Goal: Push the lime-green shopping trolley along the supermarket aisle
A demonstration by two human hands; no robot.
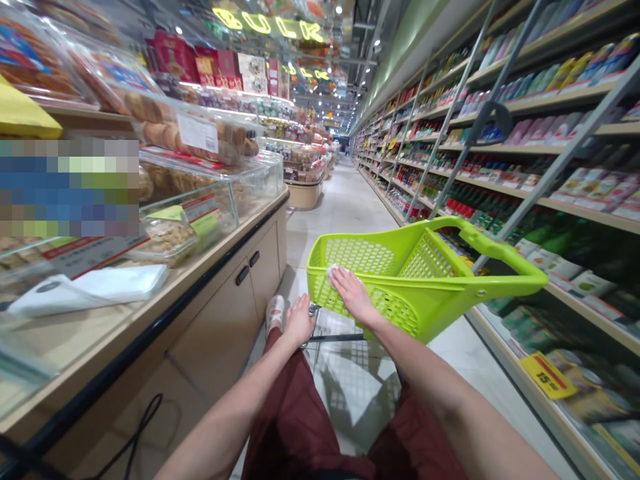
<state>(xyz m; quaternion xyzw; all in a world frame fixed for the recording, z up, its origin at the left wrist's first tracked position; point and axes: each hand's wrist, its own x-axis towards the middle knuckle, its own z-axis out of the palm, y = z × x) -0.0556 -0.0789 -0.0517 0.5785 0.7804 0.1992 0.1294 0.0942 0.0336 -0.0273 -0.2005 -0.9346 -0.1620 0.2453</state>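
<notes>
My right hand [353,295] is holding a wipe [331,270] to the cart [443,307], left hand [299,321] hanging loose, handle [529,272] rightward seemingly remaining.

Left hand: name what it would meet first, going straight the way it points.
The left hand would probably meet the left end of the green basket, though depth is unclear; it might miss.

Head camera | looks from above, just beside cart [433,298] | faces forward and down | cart near, aisle floor [345,187] stretching beyond cart
</notes>
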